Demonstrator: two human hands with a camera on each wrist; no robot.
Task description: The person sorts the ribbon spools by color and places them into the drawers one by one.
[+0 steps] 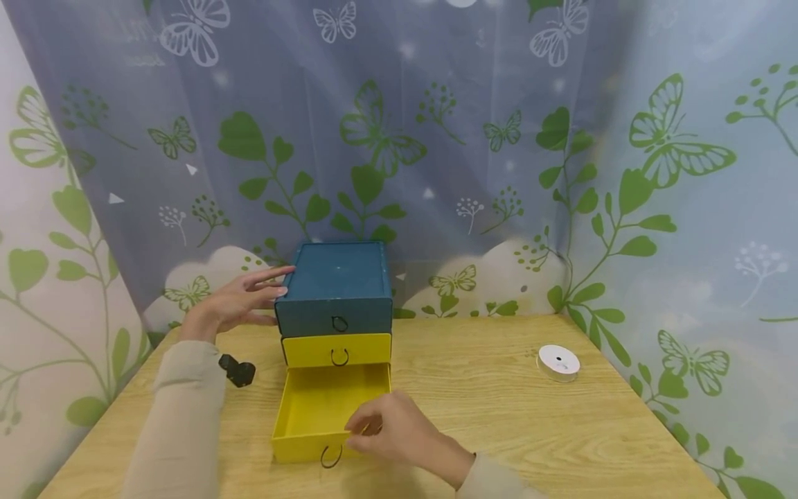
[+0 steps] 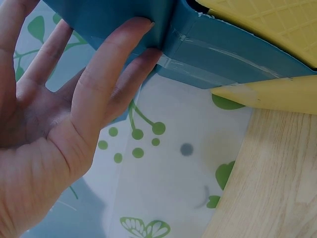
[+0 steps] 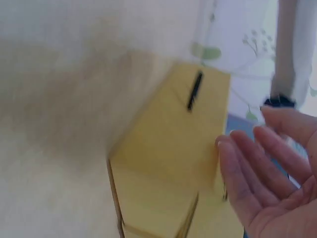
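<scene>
A blue drawer box stands on the table with a blue top drawer and two yellow ones under it. The bottom yellow drawer is pulled far out, its inner floor showing; the middle yellow drawer sticks out slightly. Each front has a dark loop pull. My left hand rests its spread fingers on the box's left side and top edge; in the left wrist view, fingertips touch the blue wall. At the bottom drawer's front right corner is my right hand, fingers loosely bent, nothing seen between them.
A white ribbon spool lies on the right of the wooden table. Left of the box, near my left sleeve, lies a small black object. Butterfly-patterned curtains hang behind the table and along both sides.
</scene>
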